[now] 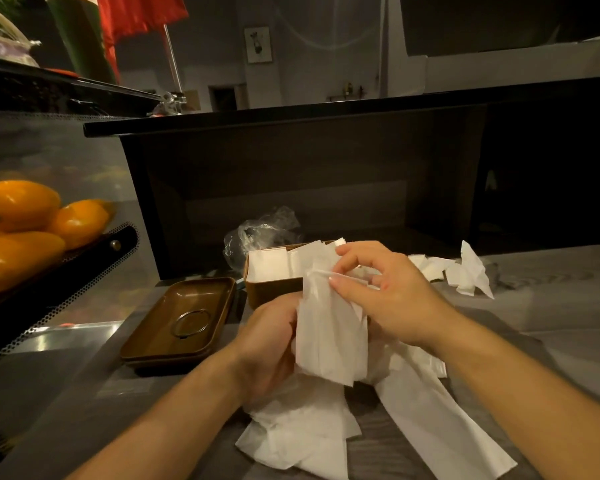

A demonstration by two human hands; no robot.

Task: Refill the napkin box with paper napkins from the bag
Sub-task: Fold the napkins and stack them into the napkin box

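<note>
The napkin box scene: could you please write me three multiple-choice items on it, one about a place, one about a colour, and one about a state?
1. Where does the brown lid lie?
A. left of the napkin box
B. on top of the box
C. right of the box

2. What colour are the fruits at the left edge?
A. green
B. orange
C. purple

3. What is the left hand doing?
A. resting flat on the counter
B. gripping a folded stack of napkins
C. holding the plastic bag

Answers: 1 A, the lid sits on the counter beside the box's left end. 2 B, they are plainly orange. 3 B, its fingers curl round the stack while the right hand pinches the top edge.
</note>
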